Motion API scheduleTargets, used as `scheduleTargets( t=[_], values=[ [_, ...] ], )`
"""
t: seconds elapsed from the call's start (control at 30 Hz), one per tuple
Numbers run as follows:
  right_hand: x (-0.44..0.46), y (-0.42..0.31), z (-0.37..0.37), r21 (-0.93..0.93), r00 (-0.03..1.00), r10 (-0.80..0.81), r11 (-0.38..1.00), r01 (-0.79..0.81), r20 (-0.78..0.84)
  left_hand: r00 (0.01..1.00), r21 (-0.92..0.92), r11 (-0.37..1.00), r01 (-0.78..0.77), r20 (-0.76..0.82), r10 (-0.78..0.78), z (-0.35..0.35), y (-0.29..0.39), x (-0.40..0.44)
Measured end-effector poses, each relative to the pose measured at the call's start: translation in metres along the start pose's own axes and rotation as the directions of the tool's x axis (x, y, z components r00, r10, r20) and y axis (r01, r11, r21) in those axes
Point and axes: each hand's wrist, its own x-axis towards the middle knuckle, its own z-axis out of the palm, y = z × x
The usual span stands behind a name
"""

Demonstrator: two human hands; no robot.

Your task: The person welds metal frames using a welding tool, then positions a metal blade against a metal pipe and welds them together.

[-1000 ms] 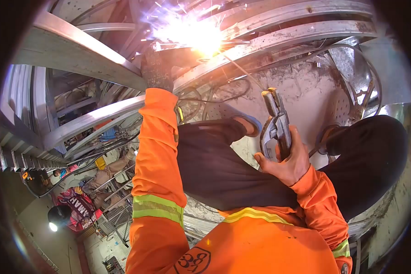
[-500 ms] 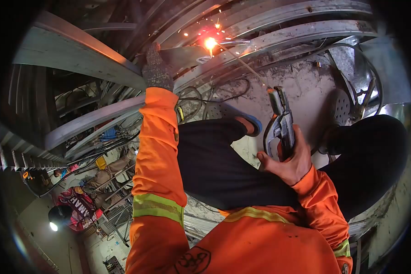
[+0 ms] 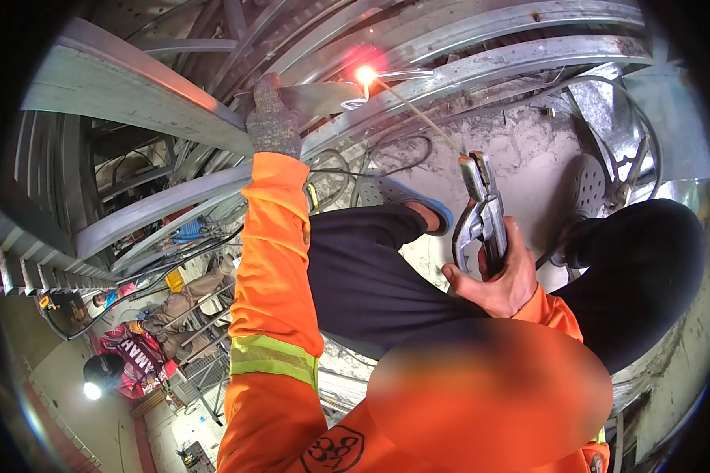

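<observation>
My right hand (image 3: pixel 501 288), bare, is wrapped round the handle of a welding electrode holder (image 3: pixel 485 209). From its jaws a thin welding rod (image 3: pixel 422 117) runs up and left to a bright glowing arc (image 3: pixel 365 75) at the metal. On my left hand (image 3: pixel 274 126) is a grey knit glove. Its fingers are closed on the near end of a flat metal strip (image 3: pixel 315 96), whose other end lies by the arc. A wide steel beam (image 3: pixel 134 91) ends right beside this hand.
Long steel channels (image 3: pixel 521 55) curve across the top. Black cable (image 3: pixel 647 134) loops over the dusty floor (image 3: pixel 521 142) at right and near my clog (image 3: pixel 585 185). Lower left, another person (image 3: pixel 138 355) with a head lamp is among metal frames and tools.
The flying sparks around the arc have gone and its glow is smaller, while the surroundings look brighter. Both hands stay almost where they were; the electrode holder has barely shifted.
</observation>
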Motion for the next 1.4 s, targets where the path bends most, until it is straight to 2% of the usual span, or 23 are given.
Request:
scheduleTargets(
  t=[0.07, 0.1, 0.17, 0.2, 0.23, 0.27, 0.3, 0.37, 0.4, 0.47, 0.57, 0.77, 1.0, 1.1, 1.17, 1.3, 1.4],
  values=[
    [-0.001, 0.002, 0.0, -0.002, 1.0, -0.004, 1.0, 0.004, -0.002, 0.995, 0.053, 0.994, -0.099, -0.005, 0.099, 0.001, 0.018, -0.008],
    [-0.002, 0.002, -0.001, -0.002, 1.0, -0.005, 1.0, 0.005, -0.001, 0.995, 0.053, 0.994, -0.099, -0.006, 0.1, -0.001, 0.02, -0.009],
    [-0.003, 0.004, -0.001, 0.026, 1.0, 0.013, 1.0, -0.013, -0.003, 0.958, 0.179, 0.944, -0.278, 0.128, 0.258, -0.004, 0.027, -0.01],
    [-0.003, 0.004, -0.001, 0.026, 1.0, 0.013, 1.0, -0.013, -0.002, 0.958, 0.179, 0.944, -0.278, 0.127, 0.258, -0.003, 0.029, -0.009],
    [-0.004, 0.006, -0.001, 0.026, 1.0, -0.005, 1.0, 0.006, -0.014, 0.998, -0.14, 0.99, 0.017, 0.058, -0.008, 0.003, 0.045, -0.012],
    [-0.005, 0.007, -0.001, 0.025, 0.999, -0.024, 0.999, 0.025, -0.026, 0.956, -0.452, 0.845, 0.287, 0.079, -0.282, 0.006, 0.053, -0.013],
    [-0.007, 0.008, 0.0, 0.025, 0.999, -0.024, 0.999, 0.024, -0.026, 0.956, -0.452, 0.845, 0.287, 0.079, -0.282, 0.007, 0.054, -0.013],
    [-0.009, 0.012, 0.002, 0.035, 0.998, -0.036, 0.999, 0.038, -0.048, 0.981, -0.446, 0.874, 0.192, 0.118, -0.156, 0.009, 0.053, -0.013],
    [-0.01, 0.013, 0.001, 0.035, 0.998, -0.036, 0.999, 0.037, -0.049, 0.981, -0.446, 0.874, 0.193, 0.119, -0.155, 0.009, 0.053, -0.012],
    [-0.012, 0.014, 0.0, 0.043, 0.996, -0.058, 0.997, 0.061, -0.068, 0.982, -0.351, 0.926, 0.138, 0.17, -0.082, 0.007, 0.057, -0.012],
    [-0.013, 0.015, -0.003, 0.025, 0.998, -0.033, 0.999, 0.034, -0.05, 0.991, -0.344, 0.936, 0.076, 0.133, -0.031, 0.012, 0.064, -0.018],
    [-0.015, 0.015, -0.003, 0.033, 0.997, -0.043, 0.998, 0.046, -0.064, 0.989, -0.217, 0.974, 0.07, 0.145, -0.039, 0.012, 0.066, -0.016],
    [-0.015, 0.011, -0.004, 0.015, 0.999, 0.008, 1.0, -0.008, -0.031, 0.99, -0.22, 0.972, 0.078, 0.131, -0.05, 0.013, 0.067, -0.016],
    [-0.015, 0.013, -0.001, -0.005, 0.999, -0.004, 1.0, 0.004, -0.033, 0.989, -0.255, 0.962, 0.096, 0.135, -0.063, 0.013, 0.066, -0.016],
    [-0.015, 0.012, 0.002, 0.045, 0.996, -0.035, 0.998, 0.038, -0.082, 0.991, -0.151, 0.987, 0.062, 0.128, -0.042, 0.012, 0.066, -0.014],
    [-0.014, 0.015, 0.002, 0.016, 0.992, -0.08, 0.997, 0.082, -0.096, 0.993, -0.163, 0.985, 0.051, 0.112, -0.033, 0.012, 0.067, -0.017],
    [-0.014, 0.011, -0.002, -0.035, 1.0, -0.005, 0.999, 0.005, -0.026, 0.989, -0.13, 0.991, 0.015, 0.145, 0.004, 0.009, 0.066, -0.019]
  ],
)
